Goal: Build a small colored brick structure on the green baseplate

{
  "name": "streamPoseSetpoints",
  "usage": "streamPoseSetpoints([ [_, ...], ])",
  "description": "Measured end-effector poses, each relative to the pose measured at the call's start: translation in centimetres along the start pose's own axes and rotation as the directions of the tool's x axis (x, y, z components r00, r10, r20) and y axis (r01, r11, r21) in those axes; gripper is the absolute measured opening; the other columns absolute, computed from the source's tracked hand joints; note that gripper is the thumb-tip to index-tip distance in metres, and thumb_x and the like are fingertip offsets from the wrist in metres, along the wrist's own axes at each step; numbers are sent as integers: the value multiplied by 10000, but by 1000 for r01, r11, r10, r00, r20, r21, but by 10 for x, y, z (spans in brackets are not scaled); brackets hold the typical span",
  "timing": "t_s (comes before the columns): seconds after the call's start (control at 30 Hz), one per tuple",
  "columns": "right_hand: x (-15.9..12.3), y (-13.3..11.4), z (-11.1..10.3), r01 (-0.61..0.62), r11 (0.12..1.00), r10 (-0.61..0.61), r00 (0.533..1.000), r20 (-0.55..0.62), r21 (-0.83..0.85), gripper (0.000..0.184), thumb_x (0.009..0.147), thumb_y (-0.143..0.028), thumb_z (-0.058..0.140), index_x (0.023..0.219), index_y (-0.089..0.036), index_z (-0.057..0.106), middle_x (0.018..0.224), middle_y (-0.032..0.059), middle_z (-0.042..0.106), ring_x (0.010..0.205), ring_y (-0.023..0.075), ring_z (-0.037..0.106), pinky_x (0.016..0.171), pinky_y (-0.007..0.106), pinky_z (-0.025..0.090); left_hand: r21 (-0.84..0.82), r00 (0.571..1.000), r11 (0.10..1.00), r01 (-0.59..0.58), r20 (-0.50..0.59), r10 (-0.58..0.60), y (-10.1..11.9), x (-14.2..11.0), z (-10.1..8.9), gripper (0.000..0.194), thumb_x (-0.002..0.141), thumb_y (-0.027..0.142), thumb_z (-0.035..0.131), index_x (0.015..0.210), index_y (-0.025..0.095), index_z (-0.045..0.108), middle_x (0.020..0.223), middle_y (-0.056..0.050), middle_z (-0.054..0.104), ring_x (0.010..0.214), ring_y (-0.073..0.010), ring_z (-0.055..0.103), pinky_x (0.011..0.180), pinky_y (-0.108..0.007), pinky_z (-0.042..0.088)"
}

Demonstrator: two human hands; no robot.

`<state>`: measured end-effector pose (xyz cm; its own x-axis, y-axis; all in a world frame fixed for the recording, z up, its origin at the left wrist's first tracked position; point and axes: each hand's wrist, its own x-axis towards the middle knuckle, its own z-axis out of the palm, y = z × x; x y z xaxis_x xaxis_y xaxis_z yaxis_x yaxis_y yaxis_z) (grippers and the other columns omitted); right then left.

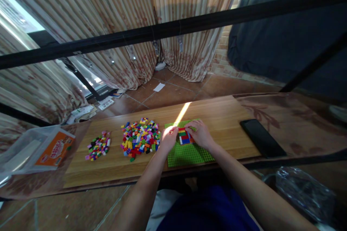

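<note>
A green studded baseplate (187,156) lies on the wooden board in front of me. Near its upper middle is a flat patch of toy bricks (184,138) in red, green, yellow, blue and white. My left hand (169,138) is at the patch's left upper corner, thumb and fingers pinched together. On the other side, my right hand (200,133) reaches over the right edge, its fingers bent and closed at the top row of bricks. A red strip shows between the two hands. Whatever is between the fingertips is too small and covered to make out.
Left of the plate lies a large heap of mixed bricks (141,139), with a smaller heap (99,147) beyond it. A clear plastic box (32,151) with an orange label stands far left. A black phone-like slab (261,138) lies right. A dark bar (162,30) crosses ahead.
</note>
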<state>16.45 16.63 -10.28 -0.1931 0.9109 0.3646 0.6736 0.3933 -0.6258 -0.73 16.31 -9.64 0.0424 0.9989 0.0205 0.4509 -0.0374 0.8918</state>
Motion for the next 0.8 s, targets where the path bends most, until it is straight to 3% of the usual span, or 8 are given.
streamPoseSetpoints([
  [0.23,4,6,4,-89,985,88,996,12,146,115,808,-204,610,782,-211,722,832,34,718,817,191,621,790,333,461,-15,998,998,59,15,-59,-6,5,2,280,803,340,507,670,147,660,599,13,579,607,-129,520,555,-217,394],
  [0.47,4,13,7,-234,890,201,972,123,392,170,792,-288,594,803,-190,732,761,32,725,694,167,647,662,278,495,-77,990,987,139,-2,-140,-11,5,5,239,782,334,550,803,145,696,659,-4,643,616,-131,571,570,-216,438],
  [0.6,5,15,10,-348,774,295,938,184,529,253,782,-386,599,772,-167,725,707,29,714,625,156,629,578,256,486,-113,985,978,173,6,-173,-13,5,8,260,777,354,552,831,145,698,646,-6,642,579,-132,581,550,-225,456],
  [0.8,8,21,19,-413,723,367,909,198,553,295,743,-414,621,807,-146,726,744,53,725,609,157,633,586,271,507,-137,983,974,183,-3,-185,-16,7,9,255,774,343,564,852,141,699,664,-11,652,573,-124,591,540,-218,465],
])
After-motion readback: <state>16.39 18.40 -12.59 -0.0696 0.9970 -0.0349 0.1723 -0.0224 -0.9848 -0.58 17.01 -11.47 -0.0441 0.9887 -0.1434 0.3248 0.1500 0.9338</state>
